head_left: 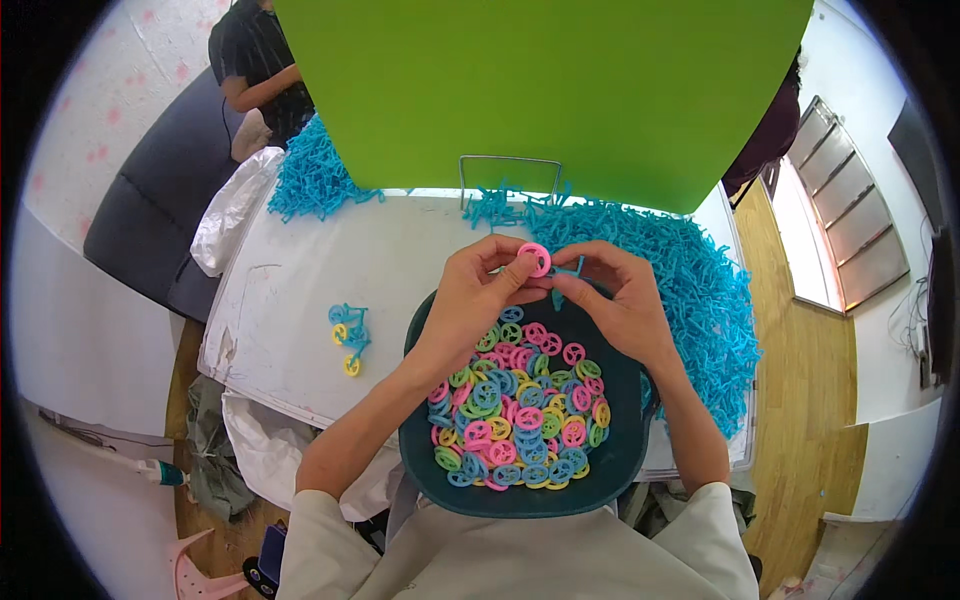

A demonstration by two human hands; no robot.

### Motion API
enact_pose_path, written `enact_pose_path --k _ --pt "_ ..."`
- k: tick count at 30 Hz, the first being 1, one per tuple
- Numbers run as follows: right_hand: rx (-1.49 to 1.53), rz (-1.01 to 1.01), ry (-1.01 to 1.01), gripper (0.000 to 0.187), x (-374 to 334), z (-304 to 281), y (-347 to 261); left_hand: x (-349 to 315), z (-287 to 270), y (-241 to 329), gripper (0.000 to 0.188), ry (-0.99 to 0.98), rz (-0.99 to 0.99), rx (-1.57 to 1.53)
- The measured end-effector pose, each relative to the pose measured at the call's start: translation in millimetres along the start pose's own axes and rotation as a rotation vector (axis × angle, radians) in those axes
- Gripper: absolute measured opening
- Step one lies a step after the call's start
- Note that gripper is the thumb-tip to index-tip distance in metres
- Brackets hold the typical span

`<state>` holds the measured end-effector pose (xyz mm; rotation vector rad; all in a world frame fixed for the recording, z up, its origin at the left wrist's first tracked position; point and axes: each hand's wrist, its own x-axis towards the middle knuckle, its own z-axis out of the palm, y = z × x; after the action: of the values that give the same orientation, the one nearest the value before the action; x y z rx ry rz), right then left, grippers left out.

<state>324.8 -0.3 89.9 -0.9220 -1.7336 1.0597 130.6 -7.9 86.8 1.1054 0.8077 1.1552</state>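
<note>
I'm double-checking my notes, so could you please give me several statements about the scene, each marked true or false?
1. The left hand holds a pink wheel, the right hand a blue piece. True.
2. Loose wheels lie in a dark green basin. True.
3. Those loose wheels are all pink. False: there are also blue, green and yellow ones.
4. Blue parts with yellow wheels lie on the table, left of the basin. True.
5. The tall panel is red. False: it is green.
</note>
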Motion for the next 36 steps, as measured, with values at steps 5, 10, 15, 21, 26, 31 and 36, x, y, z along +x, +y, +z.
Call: enact_pose_path --k 5,10,15,21,26,31,36 --pt "0.023 0.119 0.047 0.019 -2.1 1.9 -7.9 -0.5 1.7 2.2 0.02 0.047 0.054 0.112" --pt "0.008 0.134 0.027 0.018 -3.4 1.9 -8.8 -1.0 5.3 -1.5 0.013 0.055 0.12 0.249" --pt "0.067 0.235 0.0 0.017 -3.9 -1.2 -8.4 -2.5 7.0 -4.3 0.009 0.065 0.155 0.324" --pt "0.102 0.244 -0.019 0.02 -1.3 -3.1 -4.0 -4.9 10.9 -6.9 0.007 0.08 0.187 0.313" --pt "0.11 0.304 -0.061 0.02 0.4 -4.6 0.2 -6.9 13.0 -5.1 0.007 0.096 0.214 0.417" --pt "0.155 0.344 -0.098 0.019 1.0 -5.6 -0.5 -9.0 13.9 -2.3 0.006 0.098 0.208 0.508" --pt "0.157 0.359 -0.124 0.019 -1.3 -5.3 0.2 -7.4 11.3 -4.8 0.007 0.108 -0.015 0.303"
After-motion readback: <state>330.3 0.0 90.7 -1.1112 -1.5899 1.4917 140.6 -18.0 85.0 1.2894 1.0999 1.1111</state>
